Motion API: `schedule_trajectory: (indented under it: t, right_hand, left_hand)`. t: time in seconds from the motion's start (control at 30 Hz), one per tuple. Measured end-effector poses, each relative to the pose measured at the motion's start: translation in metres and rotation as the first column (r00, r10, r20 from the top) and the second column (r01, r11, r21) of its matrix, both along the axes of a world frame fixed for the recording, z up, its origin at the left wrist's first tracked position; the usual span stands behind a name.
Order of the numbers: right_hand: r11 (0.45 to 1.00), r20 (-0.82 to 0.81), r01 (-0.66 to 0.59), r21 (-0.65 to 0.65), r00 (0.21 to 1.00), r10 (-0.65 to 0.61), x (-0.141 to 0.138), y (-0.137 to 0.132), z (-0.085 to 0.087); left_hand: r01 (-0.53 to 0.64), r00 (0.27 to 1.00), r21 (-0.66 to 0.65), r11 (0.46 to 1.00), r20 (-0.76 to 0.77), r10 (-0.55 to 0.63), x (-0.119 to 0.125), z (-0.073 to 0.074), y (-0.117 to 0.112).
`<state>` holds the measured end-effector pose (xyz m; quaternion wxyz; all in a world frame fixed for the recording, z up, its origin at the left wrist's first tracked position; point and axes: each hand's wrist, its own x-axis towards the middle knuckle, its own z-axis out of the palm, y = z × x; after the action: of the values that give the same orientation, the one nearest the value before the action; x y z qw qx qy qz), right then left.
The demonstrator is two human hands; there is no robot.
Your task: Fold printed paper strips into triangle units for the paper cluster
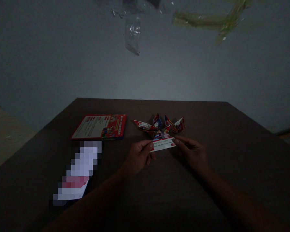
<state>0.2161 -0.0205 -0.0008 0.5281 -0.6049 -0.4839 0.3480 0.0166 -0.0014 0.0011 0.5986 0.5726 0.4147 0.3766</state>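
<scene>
Left hand (138,156): pinching paper strip's (162,145) left end
Right hand (194,153): pinching its right end
Folded papers (179,125): beyond the paper strip

Items partly illegible or cropped
Lit screen (83,164), pixelated; paper strip (163,144), print unreadably small; yellow tape (200,20), cropped above

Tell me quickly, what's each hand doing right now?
Left hand: closed, pinching the left end of the red-and-white printed piece.
Right hand: closed, pinching the right end of the same piece.
</scene>
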Motion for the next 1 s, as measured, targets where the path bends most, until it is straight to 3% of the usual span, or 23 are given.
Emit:
schedule_trajectory:
  t: [0.23, 0.63, 0.83, 1.0]
  right_hand:
    - [0.98, 0.111, -0.186, 0.076, 0.978, 0.178, 0.0051, -0.0021, 0.0002]
    - [0.982, -0.086, -0.138, -0.129, 0.988, 0.128, 0.0043, 0.003, -0.0004]
    - [0.983, -0.179, -0.116, -0.141, 0.98, 0.09, 0.0041, 0.0062, 0.0]
    - [0.982, -0.125, -0.127, -0.142, 0.986, 0.11, 0.0045, 0.0051, 0.001]
  left_hand:
    - [-0.032, 0.999, -0.034, 0.999, 0.021, 0.032, -0.0008, -0.0027, 0.0027]
    - [-0.009, 0.997, 0.06, 0.998, -0.077, 0.014, -0.0019, -0.0027, 0.0007]
    - [-0.005, 0.997, 0.076, 0.997, -0.07, 0.01, -0.0018, -0.0036, -0.0002]
    - [-0.02, 0.998, 0.073, 0.997, -0.065, 0.025, -0.0019, -0.0025, -0.0004]
